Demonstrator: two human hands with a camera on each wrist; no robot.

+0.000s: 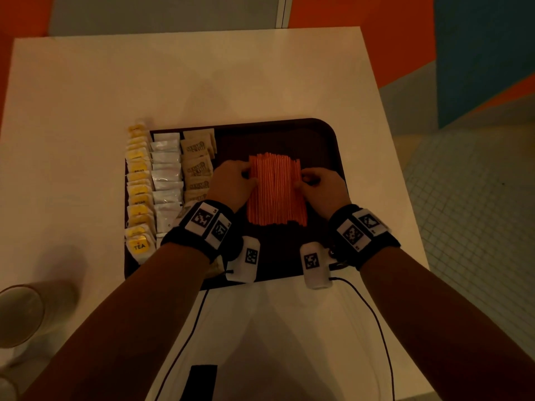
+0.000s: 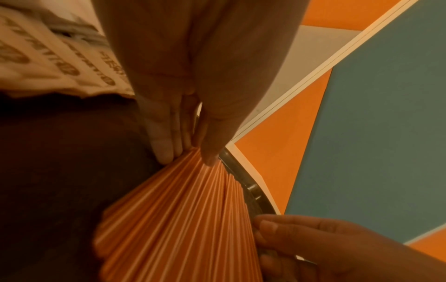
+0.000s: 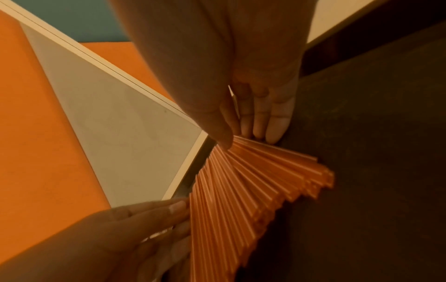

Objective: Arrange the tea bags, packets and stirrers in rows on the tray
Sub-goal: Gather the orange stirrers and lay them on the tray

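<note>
A dark tray (image 1: pixel 318 134) lies on a white table (image 1: pixel 173 82). Along its left side run three rows: yellow tea bags (image 1: pixel 138 192), white packets (image 1: pixel 166 180) and brown packets (image 1: pixel 198 169). A flat bunch of orange stirrers (image 1: pixel 275 192) lies side by side in the middle of the tray. My left hand (image 1: pixel 246 172) presses its straight fingertips (image 2: pixel 166 152) against the bunch's left edge, the thumb on top. My right hand (image 1: pixel 303 179) touches the right edge the same way with straight fingers (image 3: pixel 272 133). The stirrers (image 2: pixel 178 219) (image 3: pixel 241 190) stay flat on the tray.
A pale cup (image 1: pixel 17 314) stands at the table's near left corner. Two thin cables (image 1: pixel 376 319) trail from the wrist units toward me. The right part of the tray beside the stirrers is bare, and the table edge runs close to the tray's right rim.
</note>
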